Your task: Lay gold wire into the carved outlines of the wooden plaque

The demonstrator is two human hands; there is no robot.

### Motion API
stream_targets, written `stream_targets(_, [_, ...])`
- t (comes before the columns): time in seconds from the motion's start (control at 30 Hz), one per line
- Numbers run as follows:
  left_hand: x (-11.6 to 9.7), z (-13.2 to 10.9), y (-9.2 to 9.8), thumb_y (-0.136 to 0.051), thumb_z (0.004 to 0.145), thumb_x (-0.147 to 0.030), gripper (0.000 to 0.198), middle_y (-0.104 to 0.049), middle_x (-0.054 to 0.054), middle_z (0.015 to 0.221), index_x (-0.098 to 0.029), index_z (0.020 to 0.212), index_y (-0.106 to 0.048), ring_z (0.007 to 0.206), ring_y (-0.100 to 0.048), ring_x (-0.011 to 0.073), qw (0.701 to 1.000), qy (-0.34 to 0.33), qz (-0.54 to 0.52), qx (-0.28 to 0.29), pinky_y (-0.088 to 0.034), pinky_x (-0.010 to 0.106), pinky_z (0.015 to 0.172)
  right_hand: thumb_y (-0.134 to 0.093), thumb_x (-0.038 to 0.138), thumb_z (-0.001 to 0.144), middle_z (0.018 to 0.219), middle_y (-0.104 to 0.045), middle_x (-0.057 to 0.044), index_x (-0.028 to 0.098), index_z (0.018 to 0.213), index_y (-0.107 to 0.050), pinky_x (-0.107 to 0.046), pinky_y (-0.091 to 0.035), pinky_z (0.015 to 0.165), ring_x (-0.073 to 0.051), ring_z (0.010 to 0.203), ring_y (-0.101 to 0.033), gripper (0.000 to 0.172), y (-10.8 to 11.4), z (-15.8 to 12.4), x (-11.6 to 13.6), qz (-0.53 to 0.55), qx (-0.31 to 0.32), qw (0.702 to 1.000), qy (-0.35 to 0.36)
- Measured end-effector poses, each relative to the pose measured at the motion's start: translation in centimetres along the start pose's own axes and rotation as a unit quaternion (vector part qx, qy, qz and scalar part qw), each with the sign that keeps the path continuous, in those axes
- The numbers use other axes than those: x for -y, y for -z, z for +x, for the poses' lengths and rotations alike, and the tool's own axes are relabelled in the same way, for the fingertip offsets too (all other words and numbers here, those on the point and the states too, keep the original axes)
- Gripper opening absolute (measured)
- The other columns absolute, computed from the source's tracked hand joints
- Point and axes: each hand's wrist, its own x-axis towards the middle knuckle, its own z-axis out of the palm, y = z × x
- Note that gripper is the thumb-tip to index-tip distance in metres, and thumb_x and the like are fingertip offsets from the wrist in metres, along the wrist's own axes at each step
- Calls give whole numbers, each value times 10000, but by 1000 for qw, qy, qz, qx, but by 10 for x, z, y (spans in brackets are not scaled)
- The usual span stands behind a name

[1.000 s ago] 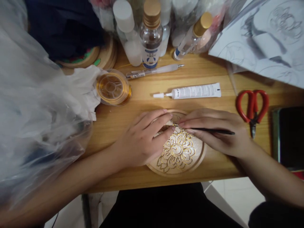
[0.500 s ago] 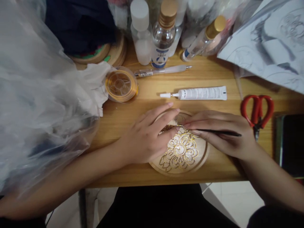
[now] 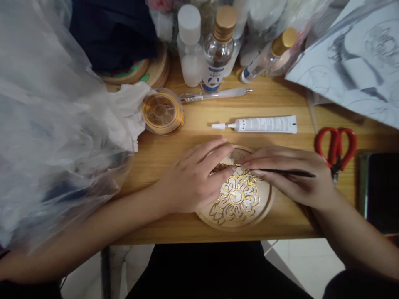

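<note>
A round wooden disc (image 3: 246, 211) with a gold wire flower pattern lies near the table's front edge. My left hand (image 3: 193, 178) rests on the disc's left part, fingers stretched flat and pressing on the pattern's upper edge. My right hand (image 3: 289, 174) lies over the disc's right side, fingers pinched on a thin black tool (image 3: 286, 172) whose tip touches the gold wire close to my left fingertips. The disc's upper part is hidden under both hands.
A white glue tube (image 3: 264, 124), a clear pen (image 3: 218, 94), a spool of gold wire (image 3: 162, 113), several bottles (image 3: 218, 50), red scissors (image 3: 336, 146), a dark phone (image 3: 382, 191), drawing sheets (image 3: 352, 58) and a big plastic bag (image 3: 46, 124) lie on the wooden table (image 3: 174, 153).
The view has shifted slightly, so everything sits a little further right and lower. Both hands stay on the disc with hardly any movement.
</note>
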Motion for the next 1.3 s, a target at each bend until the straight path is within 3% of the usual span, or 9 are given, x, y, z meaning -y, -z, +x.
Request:
stream_targets(0.4, [0,0,0,-576,862,-184,281,-492,208,1375,-114,1124,-651,1346,-397,367,1000,10,-11,-6,-448,547,1033,-636,62,834,970,-745,-75,180,1054,-677,-318,-599,796,-168,918,-708,253,-6,0,8,-78,-15,996,44])
stream_targets(0.6, [0,-1,-1,-578,869,-215,272,-492,202,1382,-128,1117,-651,1350,-393,365,1000,18,-11,-4,-465,553,1002,-604,63,843,1081,-736,-102,185,1141,-639,-394,-598,845,-225,1034,-695,324,-6,-1,14,-151,10,985,85])
stream_targets(0.77, [-2,-2,0,-546,888,-211,211,-521,190,1361,-141,1037,-678,1325,-432,362,1000,26,-3,-15,-485,529,954,-600,47,828,1068,-735,-142,126,1138,-634,-403,-603,789,-249,998,-702,322,-6,0,18,-193,27,975,108])
stream_targets(1.3, [-2,-5,-3,-564,890,-241,205,-499,163,1391,-157,1021,-697,1354,-393,348,999,39,-9,-19,-474,487,948,-639,76,821,927,-763,-88,171,1038,-685,-348,-604,704,-210,798,-724,242,-17,9,40,-271,3,961,53])
